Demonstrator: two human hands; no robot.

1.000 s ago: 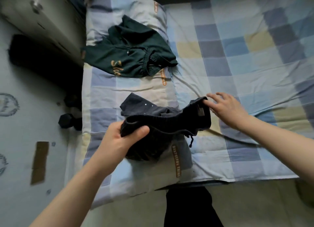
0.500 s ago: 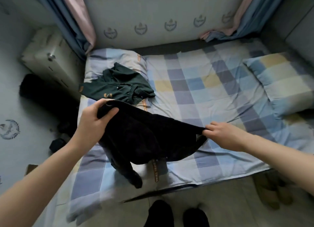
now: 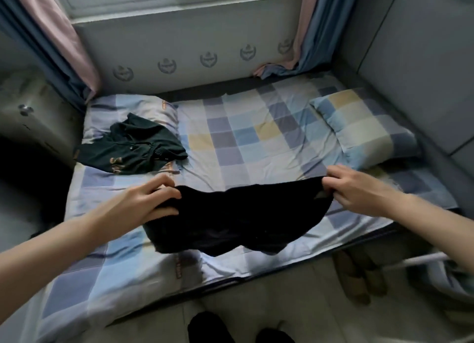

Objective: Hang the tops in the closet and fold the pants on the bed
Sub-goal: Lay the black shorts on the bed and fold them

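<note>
Black pants [image 3: 230, 222] between both hands [image 3: 148, 199]

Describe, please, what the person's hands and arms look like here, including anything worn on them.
Both arms are bare along all that shows, with no sleeves in view. The left hand and right hand wear no gloves, and no rings, watch or bracelet show on either hand or wrist. No markings are visible.

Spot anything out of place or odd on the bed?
The green top lies crumpled on the left pillow, not hung. Curtain hem spills onto the bed's far edge. Nothing looks damaged.
</note>
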